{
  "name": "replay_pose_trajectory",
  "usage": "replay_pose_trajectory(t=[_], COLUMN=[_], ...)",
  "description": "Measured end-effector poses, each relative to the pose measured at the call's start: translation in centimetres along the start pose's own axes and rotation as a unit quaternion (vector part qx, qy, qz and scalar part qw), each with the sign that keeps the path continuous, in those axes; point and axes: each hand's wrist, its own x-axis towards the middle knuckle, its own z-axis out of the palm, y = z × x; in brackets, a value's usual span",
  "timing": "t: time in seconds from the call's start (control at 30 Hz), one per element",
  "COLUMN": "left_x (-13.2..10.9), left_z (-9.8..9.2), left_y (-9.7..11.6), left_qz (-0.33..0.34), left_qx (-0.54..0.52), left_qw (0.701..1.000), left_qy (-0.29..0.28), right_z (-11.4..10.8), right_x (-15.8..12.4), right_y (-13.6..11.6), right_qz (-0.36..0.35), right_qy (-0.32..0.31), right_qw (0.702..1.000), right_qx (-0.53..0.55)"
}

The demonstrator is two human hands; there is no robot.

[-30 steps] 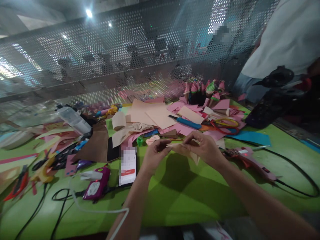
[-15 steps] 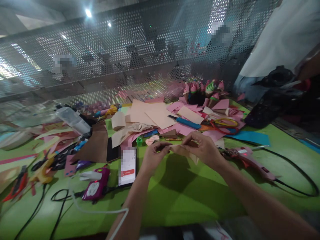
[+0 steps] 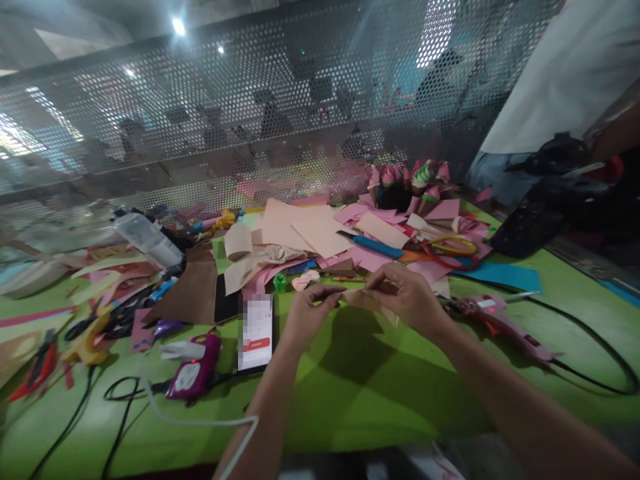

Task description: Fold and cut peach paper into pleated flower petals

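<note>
Both of my hands are raised a little above the green table [image 3: 350, 393], pinching one small piece of beige paper [image 3: 373, 303] between them. My left hand [image 3: 307, 313] grips its left tip with curled fingers. My right hand [image 3: 407, 297] closes over its right part, and a pointed corner of the paper hangs below that hand. A phone [image 3: 256, 331] with a lit screen lies flat just left of my left hand.
Sheets of peach and pink paper [image 3: 305, 233] are heaped behind my hands, with a blue craft knife [image 3: 375, 247] and scissors [image 3: 450, 253]. A pink glue gun [image 3: 500, 320] with a black cord lies at the right, another [image 3: 193, 373] at the left. A person in white [image 3: 565, 87] stands at the far right.
My hands have stayed in place, working the paper slightly between the fingers. The person at the right has shifted a little.
</note>
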Motion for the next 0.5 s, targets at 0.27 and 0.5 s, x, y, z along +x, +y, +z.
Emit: replay_pose_trajectory(t=[0.27, 0.5], left_x=[0.1, -0.08], left_z=[0.07, 0.19], left_y=[0.39, 0.28], left_qz=[0.087, 0.147], left_qx=[0.115, 0.183], left_qw=[0.99, 0.972], left_qy=[-0.005, 0.009], right_z=[-0.07, -0.16], right_x=[0.03, 0.09], right_y=[0.06, -0.03], right_qz=[-0.033, -0.06], right_qy=[0.003, -0.004], right_qw=[0.999, 0.997], right_qx=[-0.041, -0.057])
